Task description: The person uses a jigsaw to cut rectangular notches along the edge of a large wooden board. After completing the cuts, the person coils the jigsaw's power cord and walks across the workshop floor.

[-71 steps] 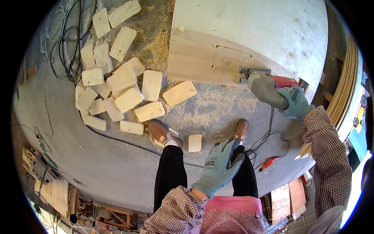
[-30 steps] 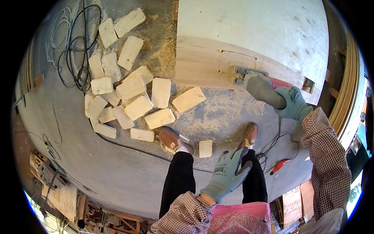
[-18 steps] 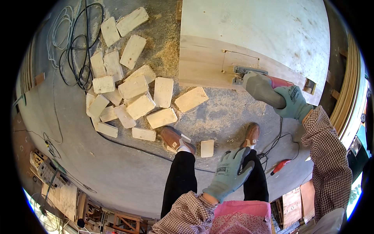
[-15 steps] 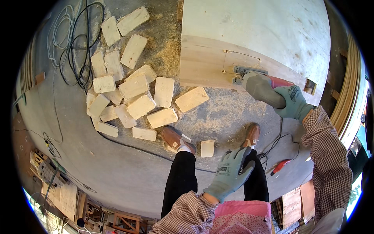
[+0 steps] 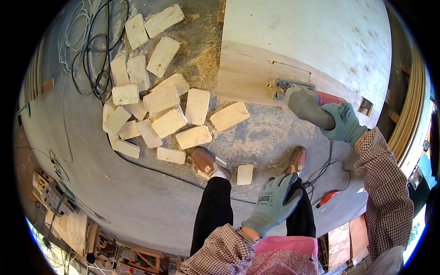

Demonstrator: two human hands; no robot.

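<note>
One jigsaw (image 5: pixel 329 98) sits on the plywood sheet (image 5: pixel 302 32) at two o'clock in the head view, the right grip (image 5: pixel 343 121) wrapped around it; the left grip (image 5: pixel 271 202) lies loosely spread over the leg (image 5: pixel 300 221), five o'clock. One-handed steering could let the jigsaw wander.

Pale blue with dark grey coating on gloved left hand (image 5: pixel 272 201) and gloved right hand (image 5: pixel 341 121). Grey plus red on power saw (image 5: pixel 306 107). Off-white on board (image 5: pixel 298 36), light tan band along near edge, dark specks toward right. Cream to pale yellow on wood blocks (image 5: pixel 198 107); yellowish on sawdust (image 5: pixel 205 62). Small brown-and-white check on sleeves (image 5: pixel 385 197). Plain pink, then speckled pink, on garment (image 5: pixel 286 245). Black on trousers (image 5: pixel 213 206), brown on shoes (image 5: pixel 204 160). Grey on floor (image 5: pixel 137 201).
</note>
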